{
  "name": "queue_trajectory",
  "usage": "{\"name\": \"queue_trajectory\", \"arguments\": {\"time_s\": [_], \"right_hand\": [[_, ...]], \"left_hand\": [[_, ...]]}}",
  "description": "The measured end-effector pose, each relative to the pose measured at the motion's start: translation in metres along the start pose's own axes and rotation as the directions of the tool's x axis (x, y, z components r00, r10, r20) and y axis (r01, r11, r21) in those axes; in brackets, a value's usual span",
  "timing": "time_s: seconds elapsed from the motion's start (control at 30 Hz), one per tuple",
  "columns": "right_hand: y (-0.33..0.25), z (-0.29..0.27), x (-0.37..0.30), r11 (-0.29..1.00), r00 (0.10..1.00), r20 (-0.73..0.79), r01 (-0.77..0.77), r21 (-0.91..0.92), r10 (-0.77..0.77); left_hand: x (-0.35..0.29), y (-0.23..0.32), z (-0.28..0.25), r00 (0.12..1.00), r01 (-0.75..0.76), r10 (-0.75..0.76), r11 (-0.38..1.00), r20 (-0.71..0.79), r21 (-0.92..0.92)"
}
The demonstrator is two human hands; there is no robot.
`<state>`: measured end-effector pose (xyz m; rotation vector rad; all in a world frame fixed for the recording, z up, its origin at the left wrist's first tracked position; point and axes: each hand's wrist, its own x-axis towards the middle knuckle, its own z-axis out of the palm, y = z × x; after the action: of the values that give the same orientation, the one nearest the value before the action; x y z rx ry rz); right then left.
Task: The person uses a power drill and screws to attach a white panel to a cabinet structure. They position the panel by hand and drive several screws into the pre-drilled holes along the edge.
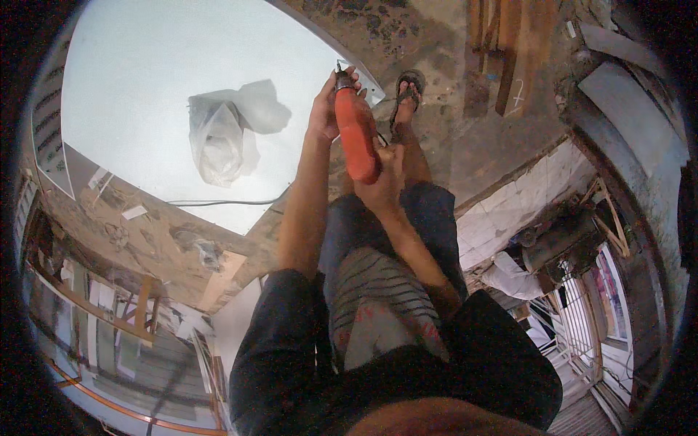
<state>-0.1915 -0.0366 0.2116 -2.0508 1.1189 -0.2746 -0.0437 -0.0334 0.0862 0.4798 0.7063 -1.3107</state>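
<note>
A red power drill [354, 134] with a black chuck and a thin bit points away from me, over the corner of a large white panel [145, 65]. My right hand [383, 178] is closed round its handle, mostly below the red body. Up at the front end, my left hand [327, 109] curls about the drill near the chuck. Part of its fingers is hidden behind the tool. On the panel, left of my left hand, lies a crumpled clear plastic bag [218, 142].
A dark cable [225, 203] runs across the panel's near edge. My sandalled foot [408, 91] stands on the dirty floor beside the panel's corner. Wooden boards [502, 51] lie at the far right. Wood scraps [222, 280] litter the floor at left.
</note>
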Motion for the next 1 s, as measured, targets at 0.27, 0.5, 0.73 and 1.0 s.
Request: {"name": "queue_trajectory", "arguments": {"time_s": [0.27,0.5,0.73,1.0], "right_hand": [[-0.005,0.008,-0.003,0.999,0.999,-0.024,-0.023,0.034,0.024],[-0.006,0.014,0.004,0.999,0.995,-0.101,0.0,0.032,0.003],[-0.011,0.006,0.015,0.996,0.997,-0.022,-0.078,0.034,0.079],[-0.022,-0.007,0.033,0.983,0.98,0.078,-0.181,-0.042,0.183]], "left_hand": [[-0.004,-0.004,0.001,0.996,0.009,-0.009,1.0,0.084,0.002],[-0.002,-0.001,0.0,0.993,0.067,-0.07,0.997,0.092,0.03],[0.005,0.0,0.0,0.999,0.043,-0.043,0.997,0.003,0.07],[0.008,-0.001,0.011,0.999,0.047,-0.047,0.999,-0.009,-0.013]]}}
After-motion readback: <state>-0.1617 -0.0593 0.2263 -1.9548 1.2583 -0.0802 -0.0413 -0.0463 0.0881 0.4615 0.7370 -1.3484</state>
